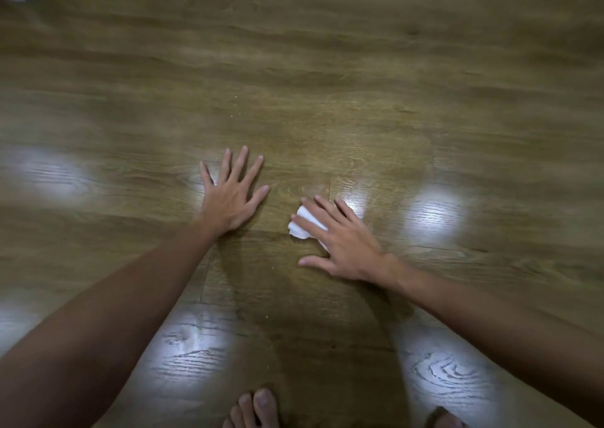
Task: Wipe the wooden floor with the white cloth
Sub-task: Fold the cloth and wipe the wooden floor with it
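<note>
A glossy wooden floor (327, 84) filled the view. The left hand (230, 195) rested flat on it, fingers spread. The right hand (346, 241) pressed a crumpled white cloth (302, 223) down under straight, spread fingers. Small crumbs remained ahead, so wiping seemed unfinished.

Home interior: glossy wooden floor (327, 107), bare feet (258, 408), lamp reflections.
</note>
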